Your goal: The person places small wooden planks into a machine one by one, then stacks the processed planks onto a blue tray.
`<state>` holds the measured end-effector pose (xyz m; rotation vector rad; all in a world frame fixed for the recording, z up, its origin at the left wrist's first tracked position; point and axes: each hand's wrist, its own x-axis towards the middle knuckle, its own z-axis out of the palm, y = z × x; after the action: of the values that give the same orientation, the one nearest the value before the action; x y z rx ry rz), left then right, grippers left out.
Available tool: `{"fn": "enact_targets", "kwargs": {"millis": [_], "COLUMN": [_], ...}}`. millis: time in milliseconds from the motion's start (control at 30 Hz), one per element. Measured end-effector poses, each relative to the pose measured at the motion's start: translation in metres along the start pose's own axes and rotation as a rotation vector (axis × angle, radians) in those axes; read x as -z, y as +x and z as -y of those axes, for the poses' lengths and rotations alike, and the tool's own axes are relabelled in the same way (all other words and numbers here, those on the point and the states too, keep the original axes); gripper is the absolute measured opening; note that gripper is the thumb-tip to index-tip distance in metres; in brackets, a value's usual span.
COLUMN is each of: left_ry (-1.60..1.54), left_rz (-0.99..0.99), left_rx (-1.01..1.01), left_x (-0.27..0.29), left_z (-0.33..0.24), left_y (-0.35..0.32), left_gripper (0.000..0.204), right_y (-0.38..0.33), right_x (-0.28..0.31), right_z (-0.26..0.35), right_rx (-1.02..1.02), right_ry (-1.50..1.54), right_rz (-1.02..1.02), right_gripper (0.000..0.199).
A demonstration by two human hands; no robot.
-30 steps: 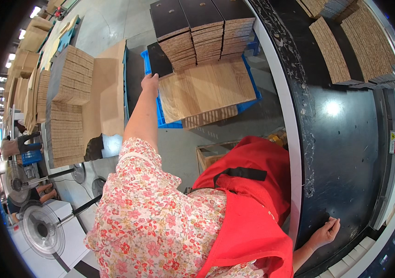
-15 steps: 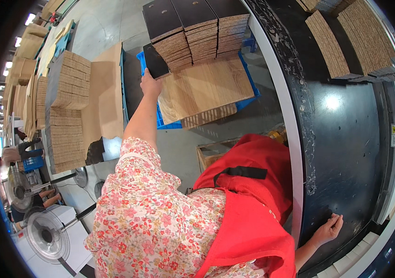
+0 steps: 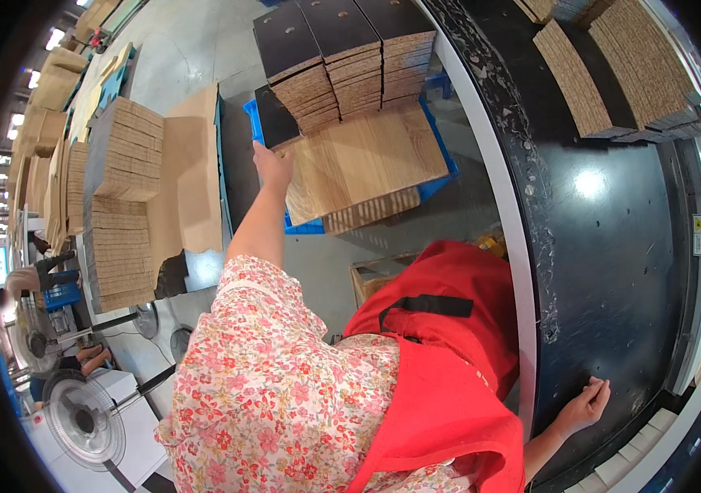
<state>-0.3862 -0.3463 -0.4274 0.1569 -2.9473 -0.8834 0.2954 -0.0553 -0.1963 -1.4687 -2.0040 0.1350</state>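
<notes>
On the blue pallet [image 3: 437, 177], left hand [image 3: 272, 164] now lower, fingers gripping the cardboard sheet [image 3: 363, 164], right hand [image 3: 585, 405] unmoved, fingers loosely curled on the black table [image 3: 613, 246].

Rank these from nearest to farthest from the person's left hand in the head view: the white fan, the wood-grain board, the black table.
1. Wood-grain board: under the left hand, on the blue pallet.
2. Black table: right side, where the right hand rests.
3. White fan: bottom left, on the floor.

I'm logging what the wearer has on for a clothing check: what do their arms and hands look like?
The left hand and right hand are bare: no gloves. Both forearms are uncovered. A short floral sleeve, white with red and orange flowers, covers the left upper arm. A red apron with a black strap hangs over the front.
</notes>
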Motion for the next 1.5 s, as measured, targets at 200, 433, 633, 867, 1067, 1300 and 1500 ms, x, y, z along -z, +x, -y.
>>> {"fn": "enact_targets", "kwargs": {"millis": [200, 433, 633, 867, 1067, 1300, 1500], "left_ry": [0.146, 0.155, 0.164, 0.163, 0.143, 0.156, 0.166], "left_rz": [-0.156, -0.057, -0.008, -0.080, -0.012, -0.021, 0.024], "left_rx": [-0.353, -0.331, -0.326, -0.310, -0.299, -0.309, -0.264], "left_x": [0.012, -0.007, -0.009, -0.002, 0.002, 0.000, 0.001], "left_z": [-0.004, -0.011, -0.026, -0.016, -0.024, -0.021, -0.027], "left_y": [-0.055, -0.064, -0.067, -0.069, -0.071, -0.068, -0.064], "left_gripper": [0.069, 0.042, 0.044, 0.043, 0.045, 0.049, 0.053], "right_y": [0.000, 0.004, -0.001, 0.004, 0.004, 0.004, 0.006], "right_x": [-0.002, -0.004, 0.005, -0.002, 0.001, -0.004, -0.010], "right_z": [0.001, -0.024, 0.012, 0.020, 0.024, 0.016, -0.003], "right_rx": [0.006, 0.023, 0.118, 0.115, 0.089, 0.118, 0.121], "right_ry": [-0.049, 0.013, -0.041, 0.008, 0.034, 0.011, -0.031], "right_rz": [-0.023, -0.034, -0.084, -0.084, -0.064, -0.098, -0.182], "right_gripper": [0.025, 0.030, 0.024, 0.023, 0.023, 0.022, 0.024]}}
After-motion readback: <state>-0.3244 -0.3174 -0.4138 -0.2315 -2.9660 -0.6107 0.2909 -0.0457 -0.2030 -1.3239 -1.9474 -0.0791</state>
